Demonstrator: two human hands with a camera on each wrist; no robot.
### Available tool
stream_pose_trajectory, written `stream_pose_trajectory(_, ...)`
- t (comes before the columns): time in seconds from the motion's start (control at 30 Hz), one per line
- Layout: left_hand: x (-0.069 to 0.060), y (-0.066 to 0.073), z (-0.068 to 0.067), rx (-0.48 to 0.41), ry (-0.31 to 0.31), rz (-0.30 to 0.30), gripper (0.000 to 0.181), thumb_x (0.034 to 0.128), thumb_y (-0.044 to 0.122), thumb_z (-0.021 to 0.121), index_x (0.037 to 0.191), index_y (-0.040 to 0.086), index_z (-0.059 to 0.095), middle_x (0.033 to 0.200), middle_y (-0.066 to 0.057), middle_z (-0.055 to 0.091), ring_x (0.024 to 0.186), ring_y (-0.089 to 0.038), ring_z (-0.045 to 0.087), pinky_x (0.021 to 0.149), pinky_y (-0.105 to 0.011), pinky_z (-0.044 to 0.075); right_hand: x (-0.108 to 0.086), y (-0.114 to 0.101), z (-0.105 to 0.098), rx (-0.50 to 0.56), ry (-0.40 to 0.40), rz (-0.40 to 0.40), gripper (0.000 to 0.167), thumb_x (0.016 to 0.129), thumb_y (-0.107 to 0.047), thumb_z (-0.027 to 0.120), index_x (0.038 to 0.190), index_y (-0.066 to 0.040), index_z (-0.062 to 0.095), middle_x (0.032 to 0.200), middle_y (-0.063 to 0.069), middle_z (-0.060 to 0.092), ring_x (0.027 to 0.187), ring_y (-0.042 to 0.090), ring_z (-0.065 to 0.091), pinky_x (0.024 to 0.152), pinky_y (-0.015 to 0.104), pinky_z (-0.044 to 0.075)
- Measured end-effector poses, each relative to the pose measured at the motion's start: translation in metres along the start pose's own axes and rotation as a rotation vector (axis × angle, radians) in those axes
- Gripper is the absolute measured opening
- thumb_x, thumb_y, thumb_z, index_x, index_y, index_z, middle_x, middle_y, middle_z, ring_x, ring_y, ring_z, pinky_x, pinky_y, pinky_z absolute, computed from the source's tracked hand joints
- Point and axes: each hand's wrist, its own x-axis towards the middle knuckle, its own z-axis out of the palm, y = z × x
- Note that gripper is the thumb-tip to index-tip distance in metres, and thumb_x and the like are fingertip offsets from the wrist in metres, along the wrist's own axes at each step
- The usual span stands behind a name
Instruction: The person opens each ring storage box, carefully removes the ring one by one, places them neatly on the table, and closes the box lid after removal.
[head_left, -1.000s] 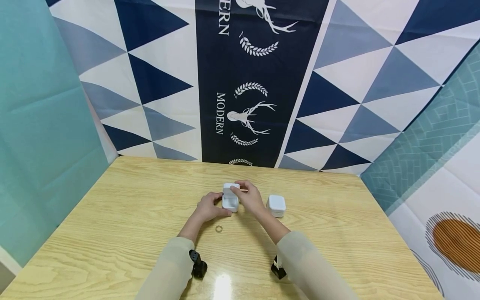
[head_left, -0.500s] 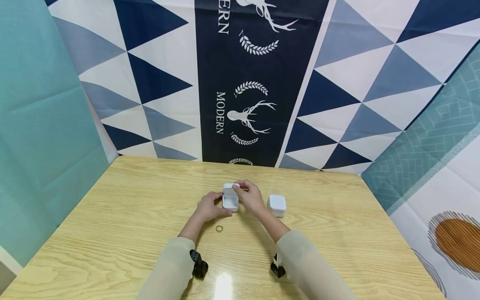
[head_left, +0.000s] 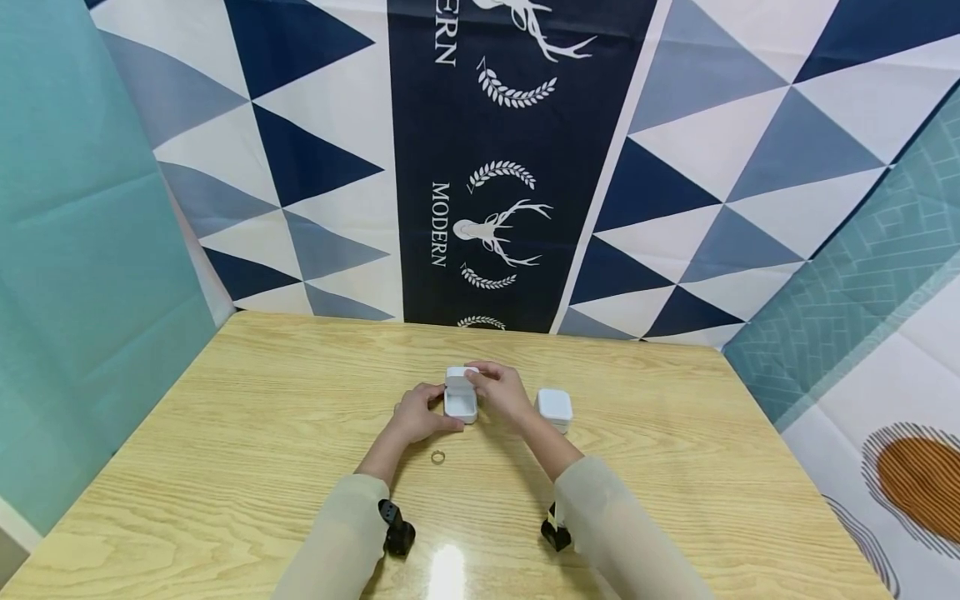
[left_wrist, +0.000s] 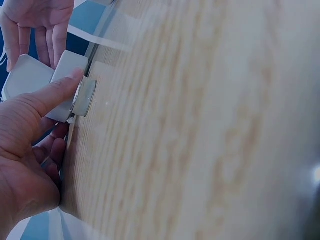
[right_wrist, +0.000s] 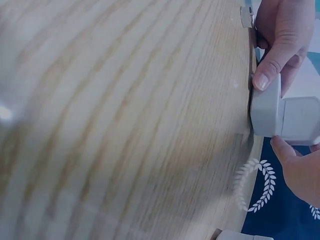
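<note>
A small white ring box (head_left: 461, 407) stands on the table with its lid raised. My left hand (head_left: 418, 415) grips the base from the left, with the thumb along the front side. At the lid's right edge, my right hand (head_left: 501, 391) pinches the raised lid, thumb in front and fingers behind. In the left wrist view, the lid (left_wrist: 27, 77) tilts back from the base (left_wrist: 75, 62). The lid's inner face (right_wrist: 300, 117) shows in the right wrist view. A gold-coloured ring (head_left: 438, 457) lies on the table in front of the box.
To the right of my right hand stands a second white box (head_left: 554, 406), closed. The wooden table (head_left: 247, 467) meets a patterned cloth (head_left: 337, 208) at its back edge. Black wrist cameras (head_left: 400, 537) sit on both sleeves.
My right thumb has shifted slightly right, from across the lid's front to its right edge. The left hand, the ring and both boxes stay essentially where they were.
</note>
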Motion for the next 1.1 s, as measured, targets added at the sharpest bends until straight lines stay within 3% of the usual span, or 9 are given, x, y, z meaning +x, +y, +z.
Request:
stream_pose_trajectory(0.13, 0.000, 0.001, -0.001, 0.008, -0.005, -0.003, 0.076, 0.0686, 0.038, 0.082, 0.131, 0.005, 0.054, 0.124, -0.011, 0.056, 0.117, -0.030, 0.049, 0.097, -0.050, 0.034, -0.007, -0.009, -0.003, -0.002, -0.014, -0.002, 0.033, 0.091, -0.018, 0.060, 0.119, -0.001, 0.062, 0.119, 0.018, 0.062, 0.106, 0.025, 0.061, 0.093, 0.035, 0.049)
stream_pose_trajectory(0.47, 0.001, 0.003, -0.002, 0.016, -0.019, 0.005, 0.076, 0.0683, 0.038, 0.082, 0.131, 0.004, 0.054, 0.126, -0.013, 0.055, 0.118, -0.033, 0.047, 0.098, -0.051, 0.033, 0.001, 0.006, -0.005, -0.015, -0.009, -0.066, 0.027, 0.089, -0.016, 0.064, 0.112, -0.002, 0.067, 0.113, 0.014, 0.066, 0.092, 0.011, 0.062, 0.085, 0.031, 0.053)
stream_pose_trajectory(0.87, 0.001, 0.002, -0.002, 0.023, -0.019, 0.004, 0.076, 0.0676, 0.038, 0.083, 0.130, 0.005, 0.055, 0.123, -0.012, 0.056, 0.117, -0.031, 0.048, 0.098, -0.050, 0.034, 0.000, 0.011, -0.009, -0.029, -0.046, -0.079, 0.031, 0.088, -0.018, 0.066, 0.115, -0.003, 0.066, 0.120, 0.013, 0.064, 0.113, 0.023, 0.058, 0.093, 0.032, 0.049)
stream_pose_trajectory(1.1, 0.000, 0.002, -0.002, 0.030, -0.019, 0.004, 0.076, 0.0674, 0.037, 0.083, 0.130, 0.004, 0.055, 0.122, -0.011, 0.057, 0.117, -0.031, 0.049, 0.097, -0.049, 0.034, -0.017, -0.010, -0.012, -0.055, -0.087, -0.106, 0.031, 0.089, -0.011, 0.063, 0.115, 0.005, 0.063, 0.119, 0.019, 0.063, 0.118, 0.029, 0.056, 0.094, 0.034, 0.048)
